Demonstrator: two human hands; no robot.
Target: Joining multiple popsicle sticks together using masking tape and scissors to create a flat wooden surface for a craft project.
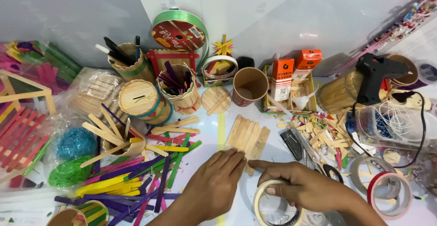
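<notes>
Nearest the lens, the right hand (300, 187) curls over a pale ring-shaped roll of clear tape (275, 205), fingers pinching its rim while the forefinger stretches left toward a flat raft of bare wooden ice-lolly sticks (248, 137). That raft lies on the glossy white worktop (273, 155), its long axis running away from the camera, tilted slightly right. The left hand (218, 180) rests flat, fingers pressed together, tips touching the raft's near end. Loose coloured sticks (132, 180) lie scattered to the left.
</notes>
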